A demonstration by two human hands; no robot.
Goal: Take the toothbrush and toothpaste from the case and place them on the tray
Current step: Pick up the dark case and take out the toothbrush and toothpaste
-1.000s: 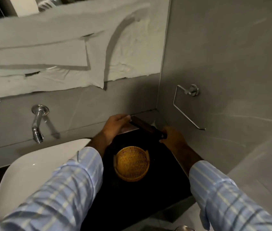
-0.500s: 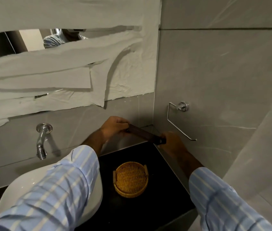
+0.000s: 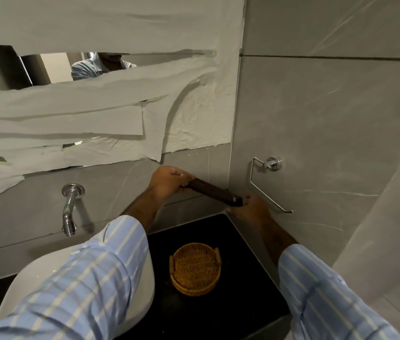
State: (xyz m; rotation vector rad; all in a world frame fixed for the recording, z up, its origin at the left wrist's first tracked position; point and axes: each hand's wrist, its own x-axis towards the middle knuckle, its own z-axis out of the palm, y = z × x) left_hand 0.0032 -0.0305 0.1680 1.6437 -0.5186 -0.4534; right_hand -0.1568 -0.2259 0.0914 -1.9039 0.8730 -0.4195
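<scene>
A long dark brown case (image 3: 212,191) is held in the air near the wall corner, closed as far as I can see. My left hand (image 3: 168,180) grips its left end and my right hand (image 3: 251,208) grips its right end. Below them a round woven wicker tray (image 3: 195,268) sits on the black counter (image 3: 243,310) with nothing in it. The toothbrush and toothpaste are out of sight.
A white basin (image 3: 142,290) lies under my left sleeve. A chrome tap (image 3: 70,208) sticks out of the grey wall at left. A chrome towel ring (image 3: 266,182) hangs on the right wall. Torn paper covers the mirror (image 3: 54,67) above.
The camera has tilted upward, so the tray and counter sit lower in view. Both hands keep hold of the case, raised slightly off the counter toward the wall corner.
</scene>
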